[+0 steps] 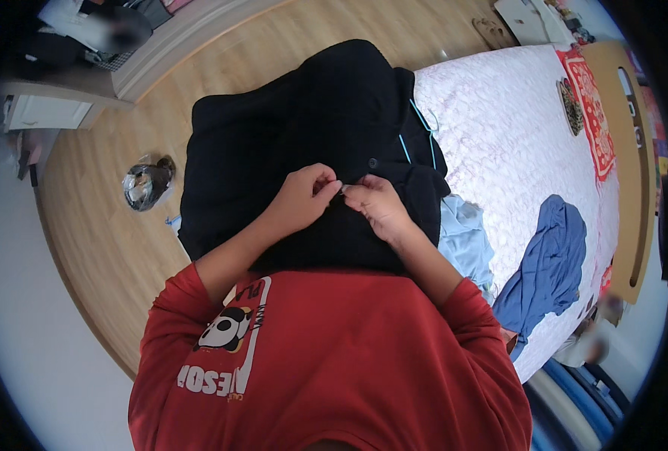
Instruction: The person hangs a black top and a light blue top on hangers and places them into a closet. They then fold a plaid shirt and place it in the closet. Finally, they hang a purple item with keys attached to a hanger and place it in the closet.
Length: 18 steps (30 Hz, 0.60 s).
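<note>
A large black garment [289, 128] of thick cloth lies spread in front of me. Over its near middle, my left hand [304, 197] is closed in a pinch, thumb against fingertips. My right hand [379, 207] faces it, also pinching, and the fingertips of both nearly meet. Between them shows a tiny pale, shiny thing [344, 189], too small to name. Just beyond my right hand a round dark button [373, 163] sits on the black cloth. Thin light-blue hanger-like strips [422, 128] stick out at the garment's right side.
On the right is a bed with a white quilted cover [484, 113], a light-blue cloth [465, 237] and a dark-blue garment [548, 263]. A red patterned cloth [589, 113] lies by the wooden headboard [627, 188]. A bag-lined bin [148, 184] stands on the wood floor [93, 248].
</note>
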Each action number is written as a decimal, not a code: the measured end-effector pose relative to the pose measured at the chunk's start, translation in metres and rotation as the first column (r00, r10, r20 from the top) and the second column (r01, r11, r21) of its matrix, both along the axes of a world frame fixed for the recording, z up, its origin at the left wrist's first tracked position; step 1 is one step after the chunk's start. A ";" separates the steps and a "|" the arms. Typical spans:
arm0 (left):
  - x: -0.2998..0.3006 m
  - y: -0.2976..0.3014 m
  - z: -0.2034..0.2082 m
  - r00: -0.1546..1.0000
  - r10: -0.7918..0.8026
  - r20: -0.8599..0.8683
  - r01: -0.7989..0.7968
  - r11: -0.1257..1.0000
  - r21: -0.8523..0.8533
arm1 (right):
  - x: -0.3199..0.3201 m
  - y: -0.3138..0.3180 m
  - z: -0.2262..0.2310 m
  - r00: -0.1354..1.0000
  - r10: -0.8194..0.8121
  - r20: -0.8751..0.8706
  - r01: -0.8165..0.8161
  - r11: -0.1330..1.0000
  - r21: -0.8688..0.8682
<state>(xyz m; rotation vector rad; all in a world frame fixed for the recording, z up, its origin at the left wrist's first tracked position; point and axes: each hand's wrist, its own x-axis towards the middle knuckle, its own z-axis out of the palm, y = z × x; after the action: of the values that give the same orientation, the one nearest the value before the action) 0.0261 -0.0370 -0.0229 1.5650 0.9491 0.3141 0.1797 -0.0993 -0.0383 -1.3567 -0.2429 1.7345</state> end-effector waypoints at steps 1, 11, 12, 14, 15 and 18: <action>0.001 0.006 0.003 0.999 -0.031 -0.012 0.030 0.995 -0.091 | -0.005 -0.002 0.000 0.991 -0.012 0.130 0.002 0.997 0.075; -0.013 0.037 0.012 0.979 -0.099 0.177 0.175 0.851 -0.496 | 0.181 0.008 -0.081 0.910 0.049 0.412 -0.001 0.993 -0.117; -0.017 0.038 0.018 0.968 -0.082 0.237 0.195 0.839 -0.509 | 0.173 0.011 -0.070 0.975 -0.032 0.219 0.056 0.992 -0.109; -0.033 0.040 0.030 0.941 -0.119 0.315 0.271 0.825 -0.496 | 0.170 0.013 -0.058 0.986 -0.054 0.159 0.054 0.999 0.010; -0.043 0.041 0.035 0.926 -0.123 0.357 0.303 0.806 -0.508 | 0.168 0.015 -0.048 0.967 -0.142 0.212 0.127 0.988 0.083; -0.064 0.039 0.048 0.899 -0.136 0.417 0.370 0.746 -0.554 | 0.175 0.033 0.009 0.932 -0.249 0.262 0.173 0.943 0.283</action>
<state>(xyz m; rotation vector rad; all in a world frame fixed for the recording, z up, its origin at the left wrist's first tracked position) -0.0382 0.0021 0.0256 0.9527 0.4620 0.0574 0.3544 -0.0667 -0.0295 -1.3899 -0.4534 1.2691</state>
